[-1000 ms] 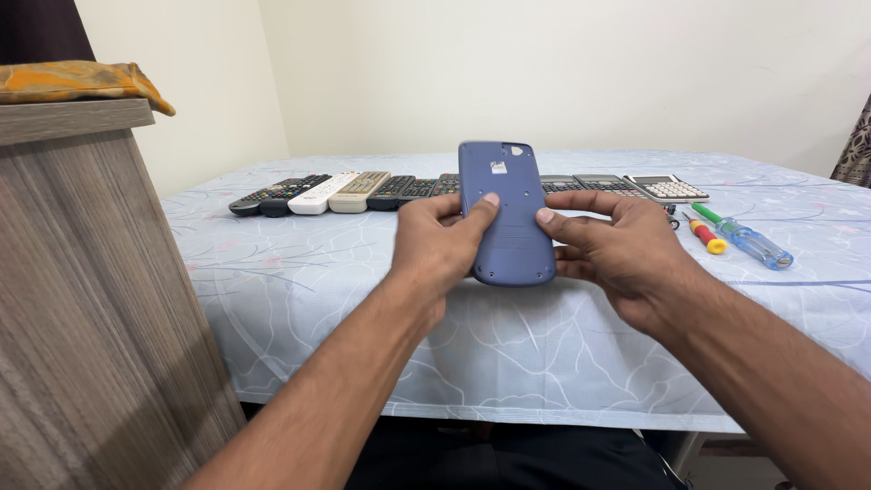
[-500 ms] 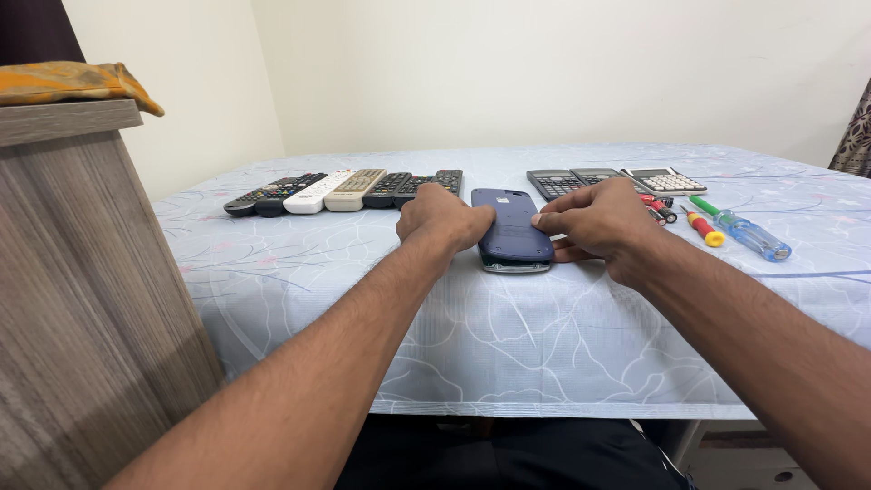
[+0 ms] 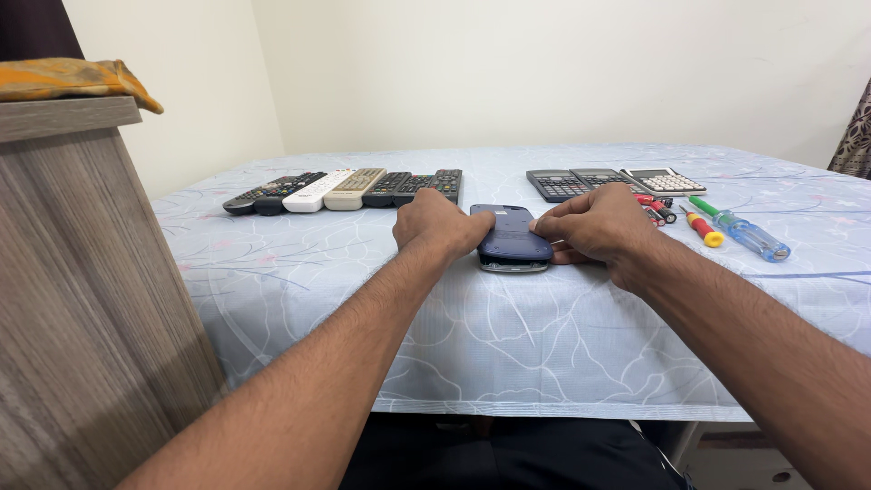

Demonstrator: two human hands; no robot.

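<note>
A dark blue calculator lies face down on the table with the light blue patterned cloth, its back cover up. My left hand grips its left edge, thumb pressed on the back. My right hand holds its right edge, thumb and fingers on the cover. Both hands rest on the cloth on either side of it.
A row of several remote controls lies at the back left. Calculators lie at the back right, with small batteries and two screwdrivers beside them. A wooden cabinet with an orange cloth stands at the left.
A second ago both hands held the blue calculator upright above the table. They lowered it flat onto the cloth, back side up, and have kept pressing on its edges since.
</note>
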